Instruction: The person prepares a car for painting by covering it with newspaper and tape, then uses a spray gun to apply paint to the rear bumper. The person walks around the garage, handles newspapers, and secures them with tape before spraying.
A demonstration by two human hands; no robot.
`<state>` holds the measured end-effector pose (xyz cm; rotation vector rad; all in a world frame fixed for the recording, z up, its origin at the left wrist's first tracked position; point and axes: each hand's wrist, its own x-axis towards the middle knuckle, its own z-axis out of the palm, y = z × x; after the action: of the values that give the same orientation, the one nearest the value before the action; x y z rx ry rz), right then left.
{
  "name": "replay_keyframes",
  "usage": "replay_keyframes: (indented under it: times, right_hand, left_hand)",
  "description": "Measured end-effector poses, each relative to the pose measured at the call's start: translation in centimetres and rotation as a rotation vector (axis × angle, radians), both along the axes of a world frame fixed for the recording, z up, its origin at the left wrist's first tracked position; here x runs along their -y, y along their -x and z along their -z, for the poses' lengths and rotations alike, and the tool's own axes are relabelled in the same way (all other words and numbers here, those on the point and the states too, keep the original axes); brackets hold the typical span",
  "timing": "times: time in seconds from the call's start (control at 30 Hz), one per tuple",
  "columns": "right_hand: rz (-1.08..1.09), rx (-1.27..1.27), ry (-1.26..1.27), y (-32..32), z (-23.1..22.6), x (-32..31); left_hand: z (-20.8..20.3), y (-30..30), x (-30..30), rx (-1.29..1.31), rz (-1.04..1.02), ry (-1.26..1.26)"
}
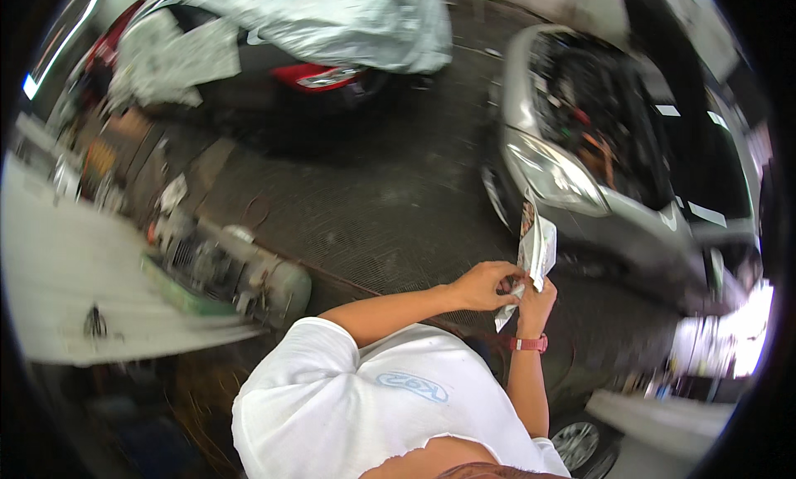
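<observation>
In the head view, the silver car (638, 230) with its engine bay exposed is the landmark. The printed paper (536, 245) is nearer the person than the car's headlight (551, 171), overlapping the bodywork's edge from this angle. The right hand (537, 307) grasps it, fingers closed around its lower part; the left hand (486, 287) pinches its near edge between thumb and fingers. The paper appears folded into layers, with upper flaps standing apart, so handling it looks partly done: gathered in both hands, but not flattened. Whether anything lies inside cannot be told. Left of the silver car stands another car under a pale cover (356, 19); an air compressor (286, 292) is nearer the person.
</observation>
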<state>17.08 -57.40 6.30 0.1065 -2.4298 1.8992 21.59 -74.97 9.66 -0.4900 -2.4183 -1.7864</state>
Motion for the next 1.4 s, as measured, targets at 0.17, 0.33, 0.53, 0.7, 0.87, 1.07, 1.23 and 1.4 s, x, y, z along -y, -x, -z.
replay_keyframes:
  times: [0.17,0.33,0.53,0.7,0.87,1.07,1.23,1.4]
  right_hand:
    - [-0.339,0.119,0.008,5.8,0.4,10.6]
    - [-0.739,0.316,0.165,10.3,0.0,18.7]
    - [-1.063,0.381,0.204,17.4,-1.7,28.5]
    - [-1.275,0.33,0.107,21.1,-3.7,36.4]
    - [-1.43,0.375,0.078,20.8,-4.1,45.0]
    - [-1.417,0.348,0.13,20.4,-6.2,59.4]
    - [-1.366,0.063,-0.012,19.7,-9.5,75.2]
    - [-1.358,-0.418,-0.052,18.2,-12.8,91.5]
  left_hand:
    - [1.9,0.3,7.1,0.026,-0.45,0.026]
    - [1.5,2.1,12.8,0.178,-0.764,0.113]
    - [-0.4,6.1,18.7,0.193,-1.029,0.115]
    - [-1.5,8.0,22.8,0.177,-1.247,-0.008]
    - [-0.3,7.1,28.0,0.171,-1.511,-0.055]
    - [0.7,-0.1,40.7,0.157,-1.884,-0.065]
    - [2.7,-11.4,55.4,0.004,-2.065,-0.296]
    - [-0.2,-21.7,68.7,0.05,-2.174,-0.283]
